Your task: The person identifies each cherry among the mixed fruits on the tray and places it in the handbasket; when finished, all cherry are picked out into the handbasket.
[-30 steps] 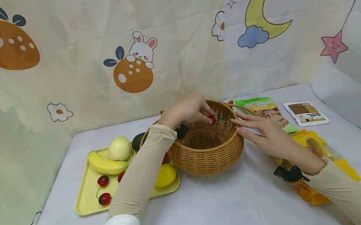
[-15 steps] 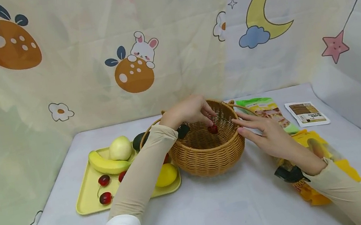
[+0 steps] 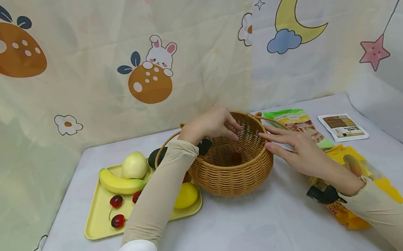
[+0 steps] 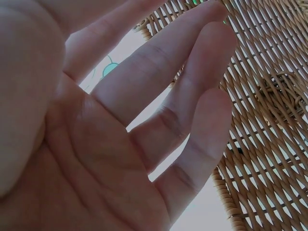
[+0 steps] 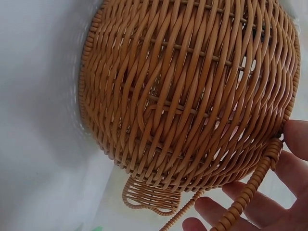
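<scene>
A wicker basket (image 3: 233, 178) with a thin looped handle stands mid-table. Over its opening hangs my left hand (image 3: 211, 126), fingers loosely bent; nothing is between them, and the left wrist view shows the bare palm (image 4: 96, 168) beside the woven wall. Down inside the basket lies a dark red cherry (image 3: 236, 158), partly in shadow. My right hand (image 3: 301, 148) touches the basket's right side near the rim with extended fingers. In the right wrist view its thumb (image 5: 296, 139) meets the rim beside the wrapped handle (image 5: 245, 192), other fingers behind the handle.
Left of the basket, a yellow tray (image 3: 96, 225) carries a banana (image 3: 119, 182), a pale round fruit (image 3: 134, 165), a lemon (image 3: 186, 195) and more cherries (image 3: 118, 221). Food packets lie on the right: green (image 3: 299, 124), white-brown (image 3: 343, 126) and yellow (image 3: 374, 176).
The cherry has left my left fingertips and dropped to the basket's bottom. My left fingers have loosened. The right hand keeps its place at the rim.
</scene>
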Demonstrator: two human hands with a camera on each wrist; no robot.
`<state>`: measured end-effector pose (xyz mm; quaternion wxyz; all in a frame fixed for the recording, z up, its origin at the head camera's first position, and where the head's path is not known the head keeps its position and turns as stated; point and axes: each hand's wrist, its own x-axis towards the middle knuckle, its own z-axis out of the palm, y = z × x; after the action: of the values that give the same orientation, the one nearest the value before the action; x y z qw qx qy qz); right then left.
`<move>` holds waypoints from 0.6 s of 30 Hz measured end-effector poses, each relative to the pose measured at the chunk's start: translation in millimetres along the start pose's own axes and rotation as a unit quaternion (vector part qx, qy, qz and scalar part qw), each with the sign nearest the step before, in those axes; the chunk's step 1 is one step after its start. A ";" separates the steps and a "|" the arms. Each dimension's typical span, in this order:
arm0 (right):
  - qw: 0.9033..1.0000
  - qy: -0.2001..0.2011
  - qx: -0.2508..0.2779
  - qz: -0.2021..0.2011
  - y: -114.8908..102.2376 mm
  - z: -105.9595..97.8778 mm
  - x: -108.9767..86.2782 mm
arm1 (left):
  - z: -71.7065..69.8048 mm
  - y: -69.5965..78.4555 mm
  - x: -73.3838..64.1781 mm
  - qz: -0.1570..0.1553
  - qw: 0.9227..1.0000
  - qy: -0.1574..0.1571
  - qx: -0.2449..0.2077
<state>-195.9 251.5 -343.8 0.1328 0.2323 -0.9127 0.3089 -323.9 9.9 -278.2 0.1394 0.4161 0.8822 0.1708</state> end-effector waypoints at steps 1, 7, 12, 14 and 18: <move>1.000 0.000 0.000 0.001 -0.4 -0.1 -0.1 | 0.2 -0.3 0.2 0.000 1.000 0.000 -0.002; 1.000 0.004 -0.002 0.001 1.0 -0.6 -1.0 | 0.4 -1.1 1.7 0.003 1.000 -0.003 -0.017; 1.000 0.008 -0.004 -0.011 2.7 -0.7 -0.2 | -3.9 -1.0 -1.0 0.008 0.999 -0.003 -0.035; 1.000 0.009 0.000 -0.013 2.6 -0.7 0.3 | -7.2 -1.8 -2.9 0.013 0.999 0.008 -0.042; 1.000 0.008 0.002 -0.011 1.9 -0.8 -0.1 | -16.1 -3.6 -10.3 0.019 0.996 0.050 -0.073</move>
<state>-196.7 253.4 -344.2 0.1431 0.2402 -0.9083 0.3111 -326.3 -3.2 -264.1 0.1220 0.4122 0.8654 0.2573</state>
